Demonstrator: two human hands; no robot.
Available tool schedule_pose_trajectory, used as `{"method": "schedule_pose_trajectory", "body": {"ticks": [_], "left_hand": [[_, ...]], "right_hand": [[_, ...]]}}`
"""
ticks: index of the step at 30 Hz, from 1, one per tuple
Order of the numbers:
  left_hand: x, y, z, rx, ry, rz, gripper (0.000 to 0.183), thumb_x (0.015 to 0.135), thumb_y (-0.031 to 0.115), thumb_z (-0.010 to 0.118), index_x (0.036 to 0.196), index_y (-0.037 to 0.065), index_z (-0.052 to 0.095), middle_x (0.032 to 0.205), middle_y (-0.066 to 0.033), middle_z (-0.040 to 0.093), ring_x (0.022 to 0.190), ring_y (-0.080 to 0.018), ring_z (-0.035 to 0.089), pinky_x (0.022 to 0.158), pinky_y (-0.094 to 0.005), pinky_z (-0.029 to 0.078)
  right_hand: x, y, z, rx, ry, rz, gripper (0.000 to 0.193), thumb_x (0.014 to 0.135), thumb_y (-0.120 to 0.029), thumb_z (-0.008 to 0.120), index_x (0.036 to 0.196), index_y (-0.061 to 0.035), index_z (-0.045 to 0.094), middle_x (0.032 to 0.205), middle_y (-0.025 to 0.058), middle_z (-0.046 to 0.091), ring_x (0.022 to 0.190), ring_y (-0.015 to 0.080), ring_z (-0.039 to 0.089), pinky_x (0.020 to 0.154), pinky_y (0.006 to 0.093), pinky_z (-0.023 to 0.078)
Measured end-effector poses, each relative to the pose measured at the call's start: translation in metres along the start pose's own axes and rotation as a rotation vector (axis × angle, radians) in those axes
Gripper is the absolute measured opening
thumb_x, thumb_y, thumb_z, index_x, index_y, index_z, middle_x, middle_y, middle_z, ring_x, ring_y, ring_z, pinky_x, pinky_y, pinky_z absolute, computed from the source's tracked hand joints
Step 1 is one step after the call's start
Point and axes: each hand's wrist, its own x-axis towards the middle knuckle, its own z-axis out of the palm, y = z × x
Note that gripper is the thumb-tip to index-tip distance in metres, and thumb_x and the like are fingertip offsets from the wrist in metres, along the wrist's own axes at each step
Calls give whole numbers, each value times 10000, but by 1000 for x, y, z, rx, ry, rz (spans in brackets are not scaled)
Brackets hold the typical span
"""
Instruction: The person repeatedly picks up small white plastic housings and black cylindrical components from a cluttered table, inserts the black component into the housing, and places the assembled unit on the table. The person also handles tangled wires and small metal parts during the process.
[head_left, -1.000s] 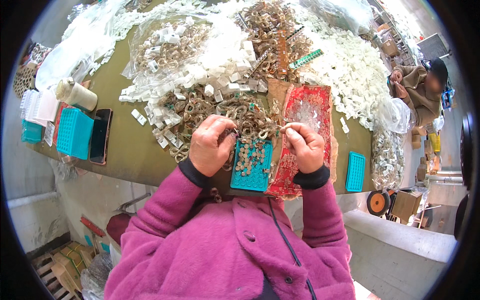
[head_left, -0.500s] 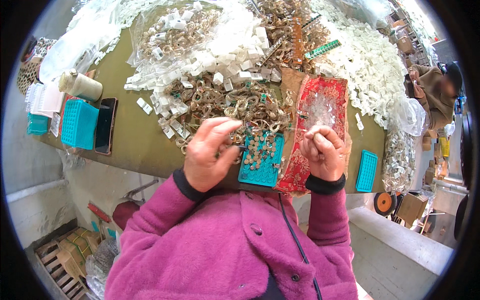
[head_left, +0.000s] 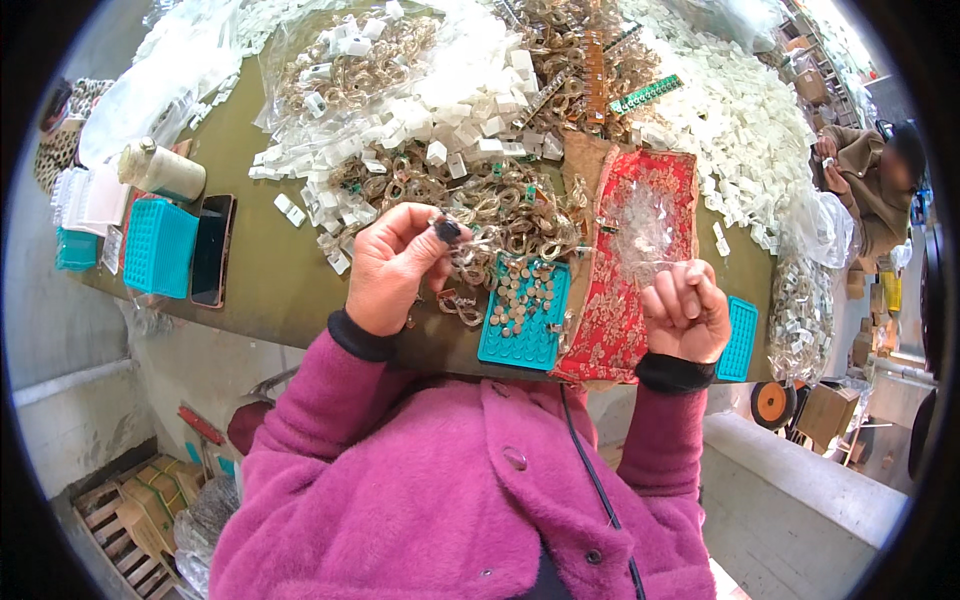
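Observation:
My left hand [head_left: 393, 275] pinches a small black round piece [head_left: 448, 230] between thumb and fingertips, above the near edge of a heap of coiled clear wires [head_left: 530, 225]. My right hand [head_left: 688, 312] has its fingers curled in over the right side of a red floral cloth [head_left: 615, 300]. What its fingertips hold, if anything, is too small to make out. Between my hands lies a teal dimpled tray [head_left: 520, 352] with many small silvery discs [head_left: 517, 297] scattered in it. A patch of small clear plastic bits [head_left: 643, 235] rests on the cloth.
Heaps of white plastic cubes [head_left: 745, 130] cover the far side of the table. A phone [head_left: 213, 250], stacked teal trays [head_left: 160, 248] and a jar [head_left: 162, 171] stand at left. Another teal tray [head_left: 737, 340] lies at right. A person [head_left: 860, 180] sits beyond the right edge.
My left hand has moved up and left, away from the tray, and the black piece now shows clearly in its fingertips. My right hand has shifted right and slightly nearer.

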Motion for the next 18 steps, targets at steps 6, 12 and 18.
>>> {"method": "schedule_pose_trajectory", "body": {"ticks": [6, 12, 18], "left_hand": [[-3, 6, 1, 167, 99, 124, 139, 998, 14, 658, 1134, -15, 659, 1037, -77, 737, 720, -95, 643, 657, -238, 545], [-20, 12, 32, 784, 70, 783, 489, 763, -149, 611, 1207, 37, 693, 1249, -131, 661, 1114, -281, 635, 867, -360, 567], [-1, -5, 46, 1225, -156, 837, 304, 732, -49, 738, 1009, 76, 738, 1232, -147, 665, 1081, -327, 620, 932, -418, 530]], "right_hand": [[-6, -18, -1, 63, 20, -97, 101, 1001, -130, 617, 983, -34, 643, 624, -66, 381, 524, 67, 331, 501, 261, 266], [-19, -2, 20, -284, 143, -103, 166, 976, -133, 584, 1037, 13, 633, 616, -51, 369, 555, 82, 313, 526, 276, 258], [-34, -7, 36, -267, -187, -115, 173, 1005, -143, 599, 995, 24, 644, 644, -25, 439, 544, 93, 349, 525, 282, 271]]}}
